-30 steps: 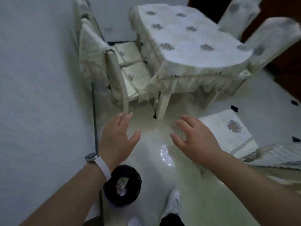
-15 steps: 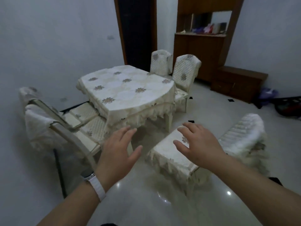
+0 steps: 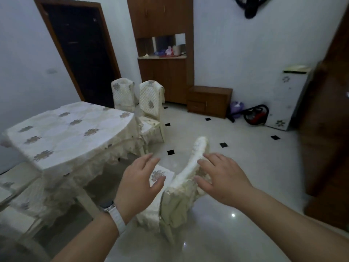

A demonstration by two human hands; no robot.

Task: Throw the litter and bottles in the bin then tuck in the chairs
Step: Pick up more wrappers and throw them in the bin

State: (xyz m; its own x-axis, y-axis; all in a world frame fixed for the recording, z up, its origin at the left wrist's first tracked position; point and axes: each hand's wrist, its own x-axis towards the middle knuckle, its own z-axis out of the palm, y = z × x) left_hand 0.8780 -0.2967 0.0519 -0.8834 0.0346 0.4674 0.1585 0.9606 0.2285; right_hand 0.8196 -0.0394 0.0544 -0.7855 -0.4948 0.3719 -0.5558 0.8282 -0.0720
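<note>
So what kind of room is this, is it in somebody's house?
Most likely the dining room of a home. A table under a flowered cloth has chairs in matching covers at its sides, and a tall wooden cabinet stands against the far wall.

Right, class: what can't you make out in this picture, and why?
Head view throughout.
The near chair: seat partly behind the left hand; whether the right hand touches its back is unclear.
The shelf items: too small to name.
The dark object on the wall: cut by the top edge.
The left-side chair: blurred, cut by the left edge.
The bin: out of frame.
</note>
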